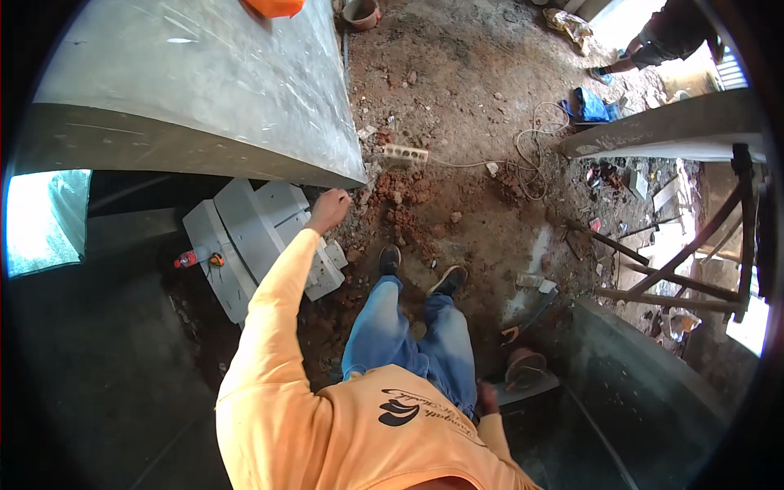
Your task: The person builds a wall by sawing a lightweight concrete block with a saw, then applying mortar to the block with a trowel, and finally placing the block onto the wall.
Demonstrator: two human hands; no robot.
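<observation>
My left arm reaches forward in an orange sleeve. At its end, my left hand (329, 210) is closed, its fingers curled in near the lower corner of the grey plastered wall (245, 73); whatever it may hold is hidden. Just beneath that hand lies a stack of light grey blocks or slabs (253, 220). A bottle with a red end (186, 259) and a small orange-and-black object (216, 260) rest on the stack. Down beside my right hip hangs my right hand (487, 398), close to a brownish bucket (525, 367); its fingers are too dark to read.
A power strip (406, 153) lies on the dirt floor, its white cable (531, 155) coiled to the right. Broken red rubble (404, 204) is ahead of my feet. Wooden poles (678, 278) lean at right. Another person (665, 41) stands at the far right, near a blue bag (590, 106).
</observation>
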